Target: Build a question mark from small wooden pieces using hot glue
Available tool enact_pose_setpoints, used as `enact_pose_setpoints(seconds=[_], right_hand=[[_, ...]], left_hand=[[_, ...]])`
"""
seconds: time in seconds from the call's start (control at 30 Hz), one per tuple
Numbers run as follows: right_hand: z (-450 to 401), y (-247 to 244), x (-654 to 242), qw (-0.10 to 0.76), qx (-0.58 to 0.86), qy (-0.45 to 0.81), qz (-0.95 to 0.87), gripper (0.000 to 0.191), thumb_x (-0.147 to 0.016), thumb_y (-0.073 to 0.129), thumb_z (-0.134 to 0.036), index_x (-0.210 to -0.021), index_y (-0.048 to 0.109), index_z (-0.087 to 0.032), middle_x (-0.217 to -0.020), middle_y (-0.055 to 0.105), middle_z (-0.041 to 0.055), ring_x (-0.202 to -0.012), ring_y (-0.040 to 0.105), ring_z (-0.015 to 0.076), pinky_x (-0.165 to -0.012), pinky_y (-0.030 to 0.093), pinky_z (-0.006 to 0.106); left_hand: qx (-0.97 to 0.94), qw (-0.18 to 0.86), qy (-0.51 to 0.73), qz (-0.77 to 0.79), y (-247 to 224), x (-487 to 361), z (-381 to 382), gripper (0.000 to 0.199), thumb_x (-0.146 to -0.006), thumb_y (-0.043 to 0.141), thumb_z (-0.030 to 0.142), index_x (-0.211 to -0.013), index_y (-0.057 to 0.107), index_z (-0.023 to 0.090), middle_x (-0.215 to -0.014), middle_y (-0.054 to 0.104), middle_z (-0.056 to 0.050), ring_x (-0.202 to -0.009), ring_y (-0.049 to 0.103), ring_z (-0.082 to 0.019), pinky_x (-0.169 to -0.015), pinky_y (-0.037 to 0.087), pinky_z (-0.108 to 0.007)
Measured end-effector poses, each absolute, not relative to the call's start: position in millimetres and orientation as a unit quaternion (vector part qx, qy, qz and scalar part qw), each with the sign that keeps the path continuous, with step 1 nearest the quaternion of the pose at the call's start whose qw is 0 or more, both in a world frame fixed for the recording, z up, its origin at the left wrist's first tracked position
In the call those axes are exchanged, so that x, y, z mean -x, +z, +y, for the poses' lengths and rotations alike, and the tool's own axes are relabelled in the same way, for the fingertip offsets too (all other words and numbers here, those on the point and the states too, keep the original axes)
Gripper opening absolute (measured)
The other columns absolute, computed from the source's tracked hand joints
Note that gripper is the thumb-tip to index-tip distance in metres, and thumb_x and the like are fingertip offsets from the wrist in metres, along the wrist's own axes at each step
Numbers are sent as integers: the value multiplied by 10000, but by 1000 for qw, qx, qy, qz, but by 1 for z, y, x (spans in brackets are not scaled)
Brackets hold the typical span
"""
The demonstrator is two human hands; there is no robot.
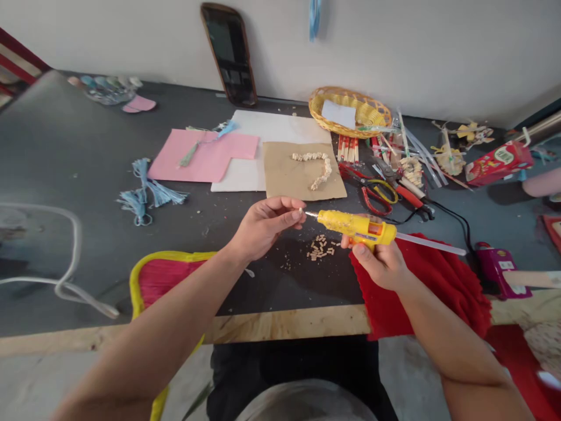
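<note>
My right hand (380, 260) grips a yellow hot glue gun (357, 227), which lies level with its nozzle pointing left. A clear glue stick (432, 243) sticks out of its back end. My left hand (272, 225) pinches a tiny pale piece (301, 210) between thumb and fingertips, right at the nozzle tip. Whether the two touch I cannot tell. Below the gun, several small cut wooden bits (321, 248) are scattered on the dark table. Behind my hands, a curved line of pale bits (326, 166) rests on a brown card (280, 169).
Pink paper (170, 158) and blue tassels (149, 193) lie left. At the back stand a phone (230, 55) and a wicker basket (319, 120). Scissors (377, 197), pliers (409, 194) and a juice carton (495, 166) are right. A red cloth (421, 286) hangs over the front edge.
</note>
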State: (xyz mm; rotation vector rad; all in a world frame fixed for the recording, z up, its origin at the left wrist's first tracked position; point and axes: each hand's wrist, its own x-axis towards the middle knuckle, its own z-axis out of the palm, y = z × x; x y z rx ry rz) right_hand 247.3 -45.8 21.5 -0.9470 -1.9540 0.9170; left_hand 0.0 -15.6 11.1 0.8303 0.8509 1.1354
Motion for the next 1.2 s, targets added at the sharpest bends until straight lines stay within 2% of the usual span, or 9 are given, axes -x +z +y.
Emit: enact_pose_setpoints(seconds=[0.3,0.57,0.97,1.2], right_hand=[[-46,22,-247,372,370,343,-779,225,-975,477,-373,-919,653,-245,-931,649,78,-1039,579,243,-927,496,432],[-44,18,-248,369,374,328,-785,243,-970,480,-398,-927,667,-250,-915,649,76,-1011,575,249,-975,467,471],[-44,15,-247,386,388,316,-775,267,-953,500,-434,-880,669,-241,-882,619,80,-945,578,243,-909,490,469],[-44,15,-248,371,378,317,-787,221,-962,491,-383,-912,660,-250,-947,631,87,-1042,572,256,-966,471,489]], left_hand=[[-360,695,493,381,10,-2,-19,245,-639,892,284,-832,788,177,-717,731,-31,-691,660,-111,-667,529,-203],[-377,691,492,371,10,-2,-18,248,-632,887,272,-839,786,181,-708,716,-29,-671,638,-123,-644,518,-243],[-379,692,491,369,10,-3,-18,255,-617,899,270,-824,784,174,-697,714,-25,-649,627,-113,-643,506,-239],[-377,686,493,380,9,-3,-18,240,-621,891,269,-821,786,189,-700,712,-19,-664,637,-122,-647,513,-248]])
